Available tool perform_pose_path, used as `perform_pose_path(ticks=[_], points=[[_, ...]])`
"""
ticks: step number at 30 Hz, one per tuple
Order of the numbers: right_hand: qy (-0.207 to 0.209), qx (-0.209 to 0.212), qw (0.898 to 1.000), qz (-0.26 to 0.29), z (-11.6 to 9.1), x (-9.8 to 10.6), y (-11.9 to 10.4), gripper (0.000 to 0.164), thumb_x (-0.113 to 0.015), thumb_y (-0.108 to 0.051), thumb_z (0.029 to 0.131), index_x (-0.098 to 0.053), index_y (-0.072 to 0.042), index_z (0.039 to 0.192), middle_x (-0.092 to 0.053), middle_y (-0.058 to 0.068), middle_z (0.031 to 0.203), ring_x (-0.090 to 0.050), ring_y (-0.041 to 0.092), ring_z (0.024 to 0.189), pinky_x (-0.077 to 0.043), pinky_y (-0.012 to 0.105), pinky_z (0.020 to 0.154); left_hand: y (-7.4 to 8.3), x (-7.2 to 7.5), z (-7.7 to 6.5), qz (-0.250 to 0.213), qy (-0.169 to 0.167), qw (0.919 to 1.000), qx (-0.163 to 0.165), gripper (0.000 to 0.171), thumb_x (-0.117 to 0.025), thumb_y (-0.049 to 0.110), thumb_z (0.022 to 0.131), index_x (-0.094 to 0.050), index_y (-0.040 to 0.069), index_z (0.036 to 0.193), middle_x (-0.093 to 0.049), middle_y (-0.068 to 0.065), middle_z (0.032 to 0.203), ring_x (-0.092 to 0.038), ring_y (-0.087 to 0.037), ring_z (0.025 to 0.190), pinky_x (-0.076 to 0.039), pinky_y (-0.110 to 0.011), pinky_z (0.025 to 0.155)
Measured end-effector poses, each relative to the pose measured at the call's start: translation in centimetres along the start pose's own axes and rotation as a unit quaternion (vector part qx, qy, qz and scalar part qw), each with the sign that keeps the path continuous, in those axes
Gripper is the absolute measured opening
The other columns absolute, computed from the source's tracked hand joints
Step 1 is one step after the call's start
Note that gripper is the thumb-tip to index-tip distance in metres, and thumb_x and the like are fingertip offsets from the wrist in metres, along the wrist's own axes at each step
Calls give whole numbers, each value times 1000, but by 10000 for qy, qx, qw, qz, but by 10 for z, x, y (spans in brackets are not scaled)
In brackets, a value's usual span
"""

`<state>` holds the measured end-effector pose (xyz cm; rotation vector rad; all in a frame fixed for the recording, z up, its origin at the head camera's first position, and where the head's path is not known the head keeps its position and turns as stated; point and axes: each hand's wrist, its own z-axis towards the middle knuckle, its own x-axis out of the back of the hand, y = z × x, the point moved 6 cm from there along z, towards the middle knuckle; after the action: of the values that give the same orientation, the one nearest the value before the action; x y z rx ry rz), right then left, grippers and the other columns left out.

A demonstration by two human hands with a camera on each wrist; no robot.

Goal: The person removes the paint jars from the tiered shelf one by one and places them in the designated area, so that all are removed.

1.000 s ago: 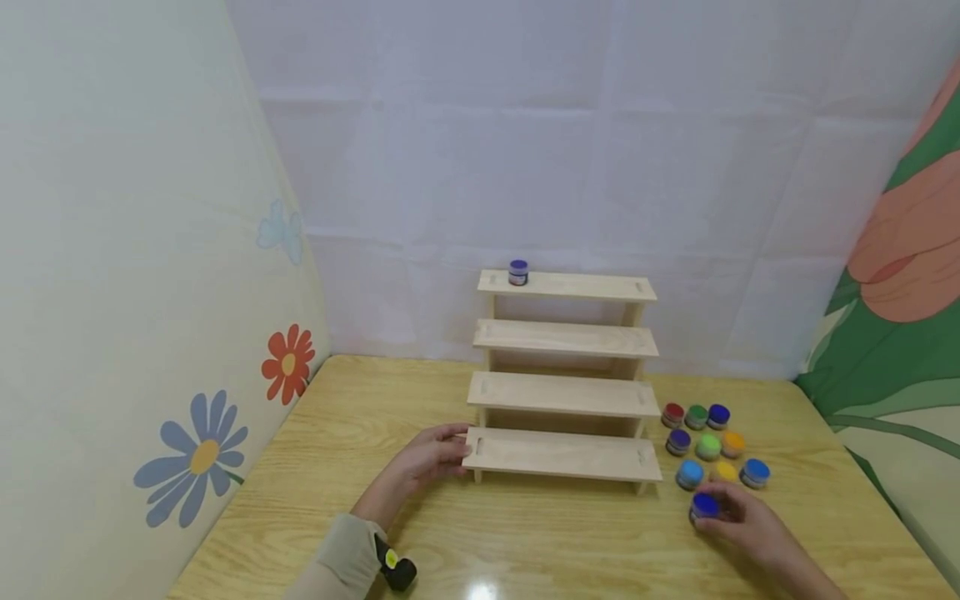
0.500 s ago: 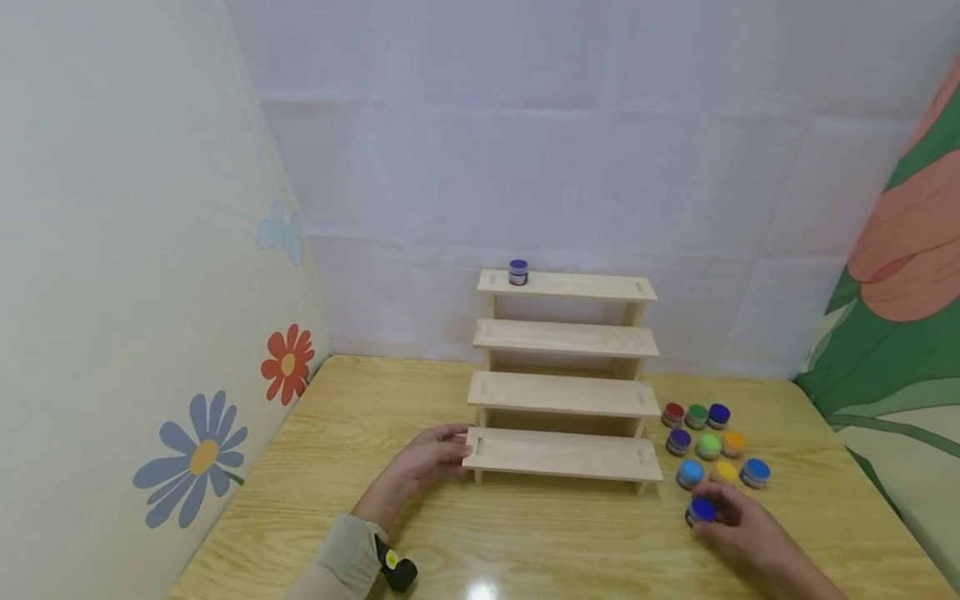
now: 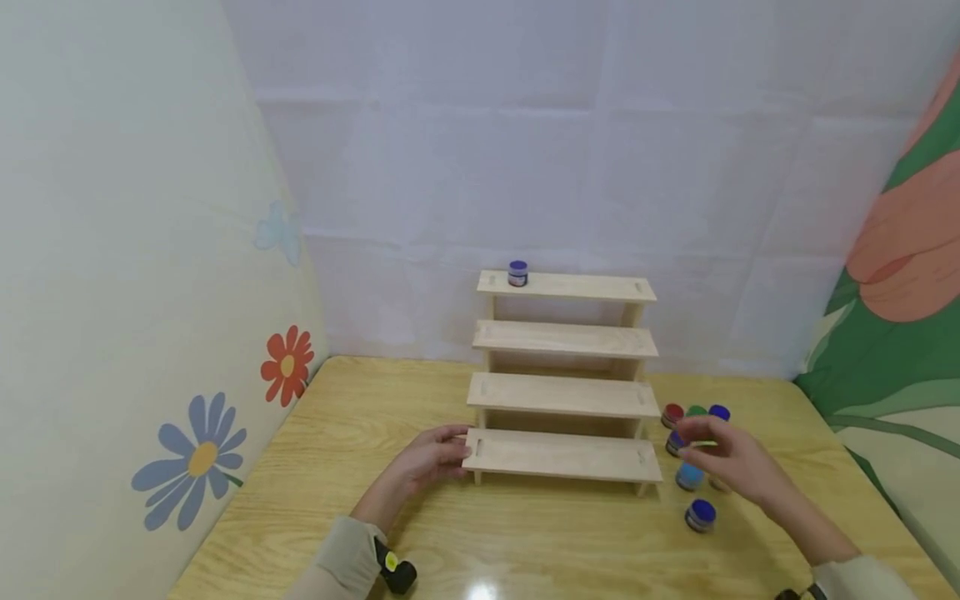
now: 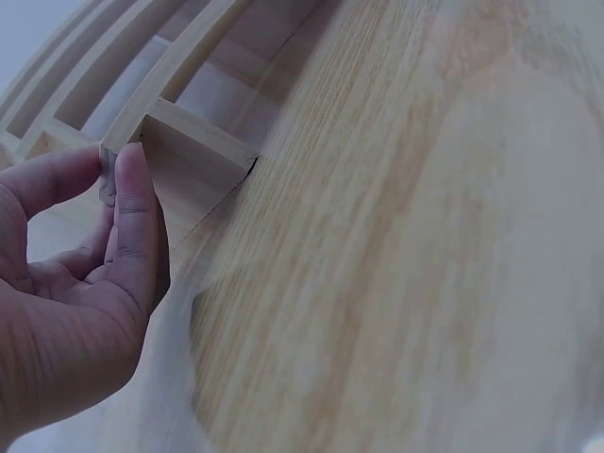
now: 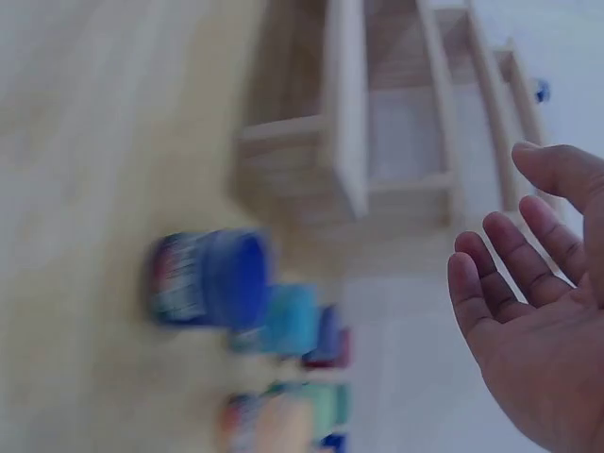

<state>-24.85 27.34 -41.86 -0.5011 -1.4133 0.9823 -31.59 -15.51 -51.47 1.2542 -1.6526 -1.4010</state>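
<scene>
A pale wooden four-tier step shelf [image 3: 562, 454] stands on the table in the head view. My left hand [image 3: 430, 457] grips the left end of its lowest board, thumb and fingers pinching the corner in the left wrist view. On the top board sits a small paint jar [image 3: 517, 273] with a violet-blue lid. A dark-blue-lidded paint jar [image 3: 701, 515] stands alone in front of the other jars. Above those jars hovers my right hand [image 3: 731, 462], fingers loosely bent and holding nothing. The right wrist view shows its palm [image 5: 547, 368] bare.
Right of the shelf, several paint jars stand grouped, among them a red-lidded jar [image 3: 672, 416] and a light-blue-lidded jar [image 3: 689, 476]; my right hand hides some. A white cloth [image 3: 420, 167] hangs behind the wooden table [image 3: 360, 400]. Flower-printed panels flank both sides.
My right hand has let go of the dark-blue-lidded paint jar and moved up and away, over the grouped jars. The jar now stands on the table. My left hand has stayed on the shelf.
</scene>
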Motion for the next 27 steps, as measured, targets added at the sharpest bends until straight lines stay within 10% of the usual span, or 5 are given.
perform_pose_path(ticks=[11, 27], points=[[112, 579, 9982, 50, 56, 2, -64, 36, -65, -14, 100, -59, 7, 128, -64, 26, 124, -64, 40, 112, -57, 23, 81, 1, -1, -2, -6, 56, 9999, 112, 62, -63, 3, 95, -37, -9, 149, -63, -11, 117, -67, -15, 91, -58, -26, 72], [-46, 568, 9981, 214, 126, -5, -115, 40, -68, -19, 98, -59, 4, 130, -65, 21, 124, -61, 28, 114, -53, 22, 86, 0, -1, 0, -2, 94, 10000, 28, 61, -63, 1, 94, -38, -10, 148, -62, -10, 116, -66, -15, 89, -57, -26, 71]])
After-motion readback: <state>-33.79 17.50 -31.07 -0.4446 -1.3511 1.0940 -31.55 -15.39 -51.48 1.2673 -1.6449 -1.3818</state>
